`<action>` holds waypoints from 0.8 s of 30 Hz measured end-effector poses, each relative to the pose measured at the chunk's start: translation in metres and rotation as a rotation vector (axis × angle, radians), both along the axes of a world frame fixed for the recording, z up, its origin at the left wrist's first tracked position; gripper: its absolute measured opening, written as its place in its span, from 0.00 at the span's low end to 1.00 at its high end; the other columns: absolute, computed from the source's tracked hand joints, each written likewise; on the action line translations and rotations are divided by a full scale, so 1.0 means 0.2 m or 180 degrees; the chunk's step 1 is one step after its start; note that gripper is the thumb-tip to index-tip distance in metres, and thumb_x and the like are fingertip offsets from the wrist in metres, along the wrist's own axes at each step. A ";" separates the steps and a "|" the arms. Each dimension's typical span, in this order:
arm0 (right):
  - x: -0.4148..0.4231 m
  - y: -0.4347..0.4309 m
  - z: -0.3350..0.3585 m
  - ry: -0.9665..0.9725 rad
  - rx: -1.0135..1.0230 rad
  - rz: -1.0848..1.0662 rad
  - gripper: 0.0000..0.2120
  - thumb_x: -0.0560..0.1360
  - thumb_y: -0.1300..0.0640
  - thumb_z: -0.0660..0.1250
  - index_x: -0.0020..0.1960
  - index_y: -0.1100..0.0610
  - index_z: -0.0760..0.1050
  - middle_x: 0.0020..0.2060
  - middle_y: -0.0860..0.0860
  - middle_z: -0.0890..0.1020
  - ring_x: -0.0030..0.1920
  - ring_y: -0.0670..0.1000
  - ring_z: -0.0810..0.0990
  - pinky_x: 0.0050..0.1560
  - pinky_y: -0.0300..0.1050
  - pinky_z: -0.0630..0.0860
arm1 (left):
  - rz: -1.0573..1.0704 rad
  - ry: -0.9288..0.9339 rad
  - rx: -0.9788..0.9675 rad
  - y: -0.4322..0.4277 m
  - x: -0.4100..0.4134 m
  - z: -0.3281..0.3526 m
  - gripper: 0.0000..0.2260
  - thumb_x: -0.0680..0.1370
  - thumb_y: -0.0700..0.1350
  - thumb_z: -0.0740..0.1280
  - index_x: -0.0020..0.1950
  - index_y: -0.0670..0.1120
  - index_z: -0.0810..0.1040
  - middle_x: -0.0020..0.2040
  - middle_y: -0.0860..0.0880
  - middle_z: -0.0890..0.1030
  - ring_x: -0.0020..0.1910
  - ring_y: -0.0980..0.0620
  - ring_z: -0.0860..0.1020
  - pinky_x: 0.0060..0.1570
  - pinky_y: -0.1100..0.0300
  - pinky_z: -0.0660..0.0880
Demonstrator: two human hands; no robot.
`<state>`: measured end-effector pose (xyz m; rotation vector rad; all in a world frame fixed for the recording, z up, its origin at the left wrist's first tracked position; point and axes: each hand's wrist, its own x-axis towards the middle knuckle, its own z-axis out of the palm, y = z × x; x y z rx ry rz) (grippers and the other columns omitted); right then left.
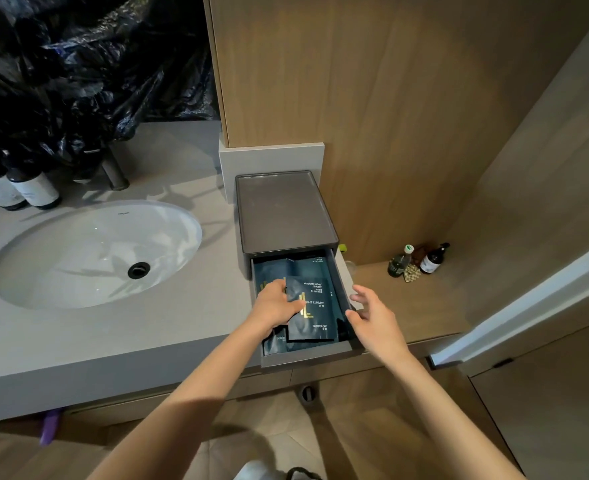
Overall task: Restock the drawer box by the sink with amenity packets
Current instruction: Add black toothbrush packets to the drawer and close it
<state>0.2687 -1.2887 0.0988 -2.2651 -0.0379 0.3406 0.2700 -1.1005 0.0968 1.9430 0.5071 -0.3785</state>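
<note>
Drawer box (284, 213) stands at the right end of the counter (113, 334), its back near a wood panel (390, 98). Its single drawer (307, 355) is pulled out, so the front wall juts past the counter's front edge. A strip of counter lies between the box and the oval sink (78, 258) to the left.

The left hand (275, 304) reaches into the drawer and grips the left edge of a dark shower cap packet (315, 320). That packet lies on top, long axis running front to back, print facing the person. At least three packets (286, 268) show in the drawer, overlapping.

The right hand (372, 317) is released, fingers spread, just beside the drawer's right wall; whether it touches cannot be told. Two bottles (19, 188) stand behind the sink.
</note>
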 end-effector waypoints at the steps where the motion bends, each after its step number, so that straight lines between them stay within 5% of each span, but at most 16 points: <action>1: 0.01 0.00 0.00 0.0017 -0.0012 -0.0003 0.24 0.79 0.61 0.63 0.73 0.54 0.63 0.67 0.50 0.74 0.62 0.50 0.76 0.57 0.38 0.70 | -0.0002 -0.0004 0.0050 -0.01 0.02 -0.02 0.27 0.76 0.44 0.69 0.72 0.41 0.63 0.58 0.42 0.75 0.54 0.44 0.78 0.55 0.51 0.77; 4: 0.03 -0.01 0.00 0.0015 -0.0105 0.0020 0.23 0.78 0.64 0.63 0.72 0.54 0.67 0.65 0.50 0.77 0.61 0.50 0.78 0.58 0.39 0.72 | -0.0067 0.0042 0.0130 -0.06 0.06 -0.05 0.26 0.77 0.43 0.68 0.72 0.40 0.63 0.52 0.47 0.72 0.43 0.51 0.74 0.46 0.58 0.75; 10: 0.07 -0.03 -0.01 0.0001 -0.0144 0.0089 0.19 0.76 0.65 0.65 0.66 0.54 0.75 0.60 0.49 0.81 0.53 0.48 0.82 0.53 0.35 0.72 | -0.0231 0.0222 0.0208 -0.12 0.07 -0.13 0.22 0.74 0.45 0.72 0.63 0.40 0.69 0.56 0.42 0.77 0.52 0.45 0.78 0.50 0.53 0.78; 15: 0.08 -0.03 -0.01 -0.0010 -0.0165 0.0117 0.19 0.76 0.65 0.65 0.66 0.53 0.74 0.61 0.48 0.80 0.52 0.48 0.82 0.52 0.36 0.73 | -0.0825 -0.0325 0.1414 -0.12 0.03 -0.11 0.16 0.75 0.54 0.70 0.48 0.43 0.70 0.42 0.43 0.81 0.40 0.46 0.81 0.38 0.57 0.72; 19: 0.08 -0.03 -0.01 -0.0033 -0.0224 0.0164 0.20 0.76 0.64 0.66 0.67 0.54 0.74 0.61 0.48 0.80 0.52 0.48 0.82 0.53 0.37 0.73 | -0.1132 -0.0573 0.2923 -0.11 0.01 -0.07 0.27 0.71 0.65 0.66 0.54 0.43 0.69 0.49 0.47 0.79 0.49 0.46 0.80 0.40 0.56 0.71; 21: 0.08 -0.03 -0.01 -0.0036 -0.0249 0.0173 0.20 0.76 0.64 0.66 0.67 0.54 0.74 0.61 0.48 0.80 0.52 0.48 0.82 0.54 0.37 0.73 | -0.1231 -0.0917 0.3002 -0.08 -0.01 -0.08 0.29 0.71 0.65 0.66 0.58 0.43 0.68 0.53 0.47 0.76 0.52 0.47 0.77 0.44 0.56 0.73; 24: 0.08 -0.03 -0.01 -0.0044 -0.0269 0.0201 0.19 0.77 0.63 0.66 0.67 0.54 0.74 0.61 0.49 0.80 0.53 0.49 0.82 0.55 0.37 0.72 | -0.1819 -0.1303 0.2862 0.00 -0.05 -0.09 0.35 0.72 0.64 0.66 0.71 0.46 0.65 0.67 0.47 0.70 0.65 0.47 0.69 0.62 0.55 0.70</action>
